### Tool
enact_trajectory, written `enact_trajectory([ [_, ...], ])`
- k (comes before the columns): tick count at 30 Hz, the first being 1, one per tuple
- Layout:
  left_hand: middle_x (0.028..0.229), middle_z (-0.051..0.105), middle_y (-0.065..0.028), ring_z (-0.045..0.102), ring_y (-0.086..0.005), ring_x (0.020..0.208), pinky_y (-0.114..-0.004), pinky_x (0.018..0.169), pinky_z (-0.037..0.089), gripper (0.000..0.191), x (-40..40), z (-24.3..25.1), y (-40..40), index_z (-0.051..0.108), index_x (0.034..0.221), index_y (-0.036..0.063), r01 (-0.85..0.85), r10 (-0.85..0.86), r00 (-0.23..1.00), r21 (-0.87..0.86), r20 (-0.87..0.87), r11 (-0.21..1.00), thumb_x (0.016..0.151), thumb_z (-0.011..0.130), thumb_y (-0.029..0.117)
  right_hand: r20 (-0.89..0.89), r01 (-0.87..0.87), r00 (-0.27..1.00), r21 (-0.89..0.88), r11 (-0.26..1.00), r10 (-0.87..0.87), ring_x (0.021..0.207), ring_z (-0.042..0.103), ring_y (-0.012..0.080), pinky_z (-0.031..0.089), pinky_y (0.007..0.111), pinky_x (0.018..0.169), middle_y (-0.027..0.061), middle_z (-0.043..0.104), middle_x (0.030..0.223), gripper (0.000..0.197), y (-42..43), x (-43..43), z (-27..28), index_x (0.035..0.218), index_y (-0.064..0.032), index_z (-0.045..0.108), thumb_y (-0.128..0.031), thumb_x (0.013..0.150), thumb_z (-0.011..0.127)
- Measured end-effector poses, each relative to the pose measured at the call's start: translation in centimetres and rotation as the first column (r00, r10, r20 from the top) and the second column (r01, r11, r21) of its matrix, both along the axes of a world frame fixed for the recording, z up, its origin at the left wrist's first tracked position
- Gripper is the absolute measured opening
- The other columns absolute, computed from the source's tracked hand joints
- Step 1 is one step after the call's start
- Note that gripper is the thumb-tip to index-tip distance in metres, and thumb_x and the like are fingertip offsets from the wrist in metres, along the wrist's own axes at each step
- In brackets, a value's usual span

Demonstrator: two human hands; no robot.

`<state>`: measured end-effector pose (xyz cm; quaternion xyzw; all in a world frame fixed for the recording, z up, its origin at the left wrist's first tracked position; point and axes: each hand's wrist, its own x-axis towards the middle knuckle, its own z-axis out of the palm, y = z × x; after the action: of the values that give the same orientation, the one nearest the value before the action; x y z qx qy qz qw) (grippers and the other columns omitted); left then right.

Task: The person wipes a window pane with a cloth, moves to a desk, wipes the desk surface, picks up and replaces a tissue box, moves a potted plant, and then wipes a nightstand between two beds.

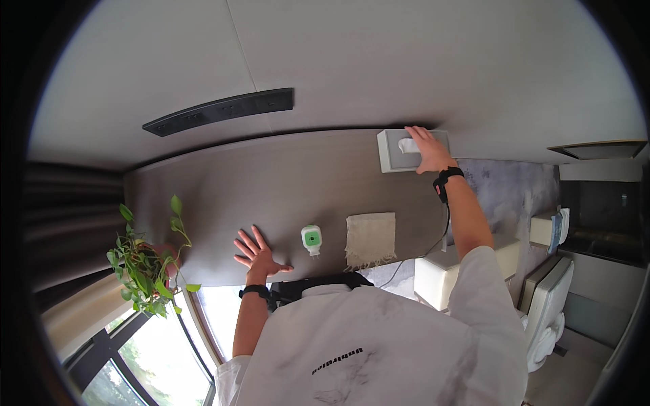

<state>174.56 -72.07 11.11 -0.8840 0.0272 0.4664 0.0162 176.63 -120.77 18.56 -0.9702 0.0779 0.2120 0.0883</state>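
My right hand [431, 152] spans a white and grey tissue box [390, 160] at the far right of the brown desk [284, 177]. Its fingertips reach the box's far edge and the thumb lies at the near edge, beside the tissue [408, 146] poking out of the top. Palm down, with fingers spread, my left hand [261, 260] rests on the desk near its front edge and holds nothing. Right of it lies a small white and green plug-in device [312, 239], prongs towards me. Further right, a beige fringed cloth [371, 238] lies flat.
A potted trailing plant [147, 274] stands at the desk's left end, by the curtain [76, 213] and window [157, 355]. A black socket strip [218, 111] is fixed to the wall behind. A dark cable [419, 256] runs from my right wristband. Cream furniture [436, 279] stands right of the desk.
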Motion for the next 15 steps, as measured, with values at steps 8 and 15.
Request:
enact_trajectory([
  [8, 0.136, -0.030, -0.0367, -0.021, -0.0555, 0.128, -0.072, 0.096, 0.007, 0.160, 0.1, 0.0, -0.1, -0.030, 0.134, 0.0013, 0.008, -0.007, 1.000, -0.021, 0.018, 1.000, 0.039, 0.087, 0.055, 0.043, 0.007, 0.999, 0.057, 0.998, -0.010, 0.136, 0.019, 0.0290, 0.029, 0.057, 0.103, 0.0068, 0.022, 0.148, 0.118, -0.4, -0.8, -0.7, 0.143, -0.0183, 0.019, -0.007, 0.044, 0.082],
  [15, 0.138, -0.025, -0.0371, -0.020, -0.0556, 0.128, -0.074, 0.094, 0.006, 0.157, 0.2, 0.7, -0.3, -0.025, 0.137, 0.0010, -0.007, 0.009, 1.000, -0.051, 0.026, 0.999, 0.041, 0.087, 0.053, 0.340, -0.148, 0.940, 0.410, 0.900, 0.000, 0.128, 0.034, 0.0342, 0.030, 0.046, 0.104, 0.0177, 0.036, 0.138, 0.094, 11.2, -0.1, 1.1, 0.138, -0.0114, 0.030, -0.020, 0.059, 0.079],
])
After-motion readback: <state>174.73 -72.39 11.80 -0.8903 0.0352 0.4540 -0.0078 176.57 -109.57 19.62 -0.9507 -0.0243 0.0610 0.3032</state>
